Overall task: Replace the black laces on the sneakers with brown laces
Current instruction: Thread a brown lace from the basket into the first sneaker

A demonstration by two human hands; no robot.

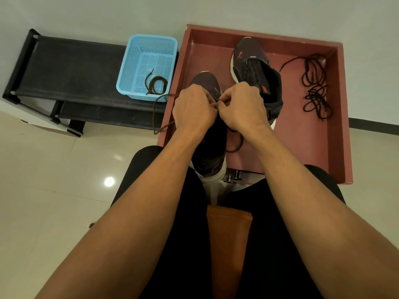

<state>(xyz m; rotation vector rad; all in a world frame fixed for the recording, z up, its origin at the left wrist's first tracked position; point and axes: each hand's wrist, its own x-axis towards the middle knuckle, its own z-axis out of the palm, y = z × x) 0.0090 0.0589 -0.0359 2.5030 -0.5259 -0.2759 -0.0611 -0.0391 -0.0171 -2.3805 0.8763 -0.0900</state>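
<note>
A dark sneaker (210, 152) lies in the red tray (313, 147) right in front of me. My left hand (193, 108) and my right hand (243, 104) meet over its lacing area, fingers curled and pinching a brown lace (158, 114) that loops out to the left over the tray's edge. The pinch point itself is hidden by my fingers. A second dark sneaker (257, 70) with black laces sits further back. A loose black lace (316, 87) lies piled at the tray's right side.
A light blue plastic basket (149, 52) holding another coiled brown lace (156, 84) stands on a low black rack (69, 70) to the left. Glossy tiled floor lies on the left; my knees and an orange-brown seat are below.
</note>
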